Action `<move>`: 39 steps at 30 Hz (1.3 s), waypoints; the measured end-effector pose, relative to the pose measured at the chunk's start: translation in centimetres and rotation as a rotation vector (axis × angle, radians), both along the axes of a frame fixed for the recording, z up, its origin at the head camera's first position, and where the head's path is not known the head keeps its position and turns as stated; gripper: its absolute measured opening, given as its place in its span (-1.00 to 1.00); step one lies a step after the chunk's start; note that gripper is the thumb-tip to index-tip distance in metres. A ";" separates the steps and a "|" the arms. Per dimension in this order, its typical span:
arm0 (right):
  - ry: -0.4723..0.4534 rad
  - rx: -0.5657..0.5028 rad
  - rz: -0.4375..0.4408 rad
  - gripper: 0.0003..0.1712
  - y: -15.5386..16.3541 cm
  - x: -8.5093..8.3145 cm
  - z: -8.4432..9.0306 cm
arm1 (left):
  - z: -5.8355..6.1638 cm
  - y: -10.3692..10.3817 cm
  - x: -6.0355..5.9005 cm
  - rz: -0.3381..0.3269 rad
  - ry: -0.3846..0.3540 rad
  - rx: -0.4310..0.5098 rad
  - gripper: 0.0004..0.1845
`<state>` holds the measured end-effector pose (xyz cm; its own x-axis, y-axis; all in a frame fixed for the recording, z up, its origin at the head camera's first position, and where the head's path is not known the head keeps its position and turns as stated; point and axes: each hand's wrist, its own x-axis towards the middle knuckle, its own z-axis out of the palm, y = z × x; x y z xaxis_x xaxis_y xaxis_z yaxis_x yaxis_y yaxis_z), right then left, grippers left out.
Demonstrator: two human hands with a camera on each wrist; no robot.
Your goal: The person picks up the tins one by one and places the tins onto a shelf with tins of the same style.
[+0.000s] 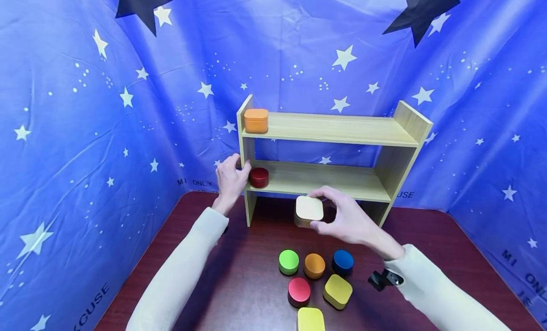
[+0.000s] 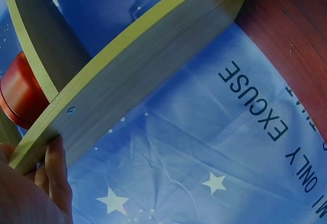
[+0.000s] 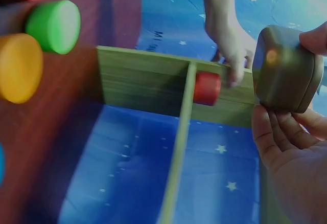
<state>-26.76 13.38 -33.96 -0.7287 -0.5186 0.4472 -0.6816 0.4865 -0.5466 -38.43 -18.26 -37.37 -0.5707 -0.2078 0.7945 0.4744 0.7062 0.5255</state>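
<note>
My right hand [image 1: 348,217] holds a pale gold square tin [image 1: 309,210] between thumb and fingers, in front of the lower shelf board. In the right wrist view the tin [image 3: 286,70] shows its rounded corners and lid seam. At the left end of the wooden shelf [image 1: 325,176], my left hand [image 1: 232,179] grips the side panel [image 2: 127,81], fingers on its outer face. Just inside that panel, a dark red round tin [image 1: 259,177] sits on the lower board. An orange square tin [image 1: 256,121] stands above it on the upper board.
On the dark red table [image 1: 239,274] before the shelf stand a green tin [image 1: 288,262], an orange round tin [image 1: 314,266], a blue tin [image 1: 343,262], a pink-red tin [image 1: 298,292] and two yellow square tins [image 1: 337,291]. A blue star-printed cloth [image 1: 282,46] surrounds the table.
</note>
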 end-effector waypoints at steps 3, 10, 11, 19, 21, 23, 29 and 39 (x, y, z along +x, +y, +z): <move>0.001 -0.010 0.013 -0.38 -0.5 -0.9 1.6 | 0.0 0.0 0.0 0.001 0.002 -0.004 -0.71; 0.035 -0.003 -0.015 -0.41 -1.5 -3.0 5.0 | -0.2 0.1 -0.1 0.010 0.002 -0.007 -0.72; 0.032 0.003 -0.024 -0.41 -1.6 -3.2 5.4 | -0.3 0.2 -0.1 0.012 0.001 -0.007 -0.73; -0.026 0.003 -0.044 -0.41 -2.4 -4.8 8.5 | -0.4 0.2 0.1 0.015 -0.004 0.001 -0.73; -0.049 0.004 -0.052 -0.40 -2.6 -5.0 9.2 | -0.4 0.2 0.2 0.014 -0.001 0.001 -0.73; -0.071 0.010 -0.064 -0.38 -2.7 -5.2 10.0 | -0.3 0.2 0.3 0.017 -0.001 0.002 -0.72; -0.089 0.014 -0.093 -0.32 -3.2 -5.8 12.2 | 0.0 0.1 0.3 0.002 0.007 0.009 -0.73; -0.065 0.008 -0.136 -0.36 -4.3 -8.2 13.7 | -0.1 0.0 0.2 0.012 0.031 -0.006 -0.74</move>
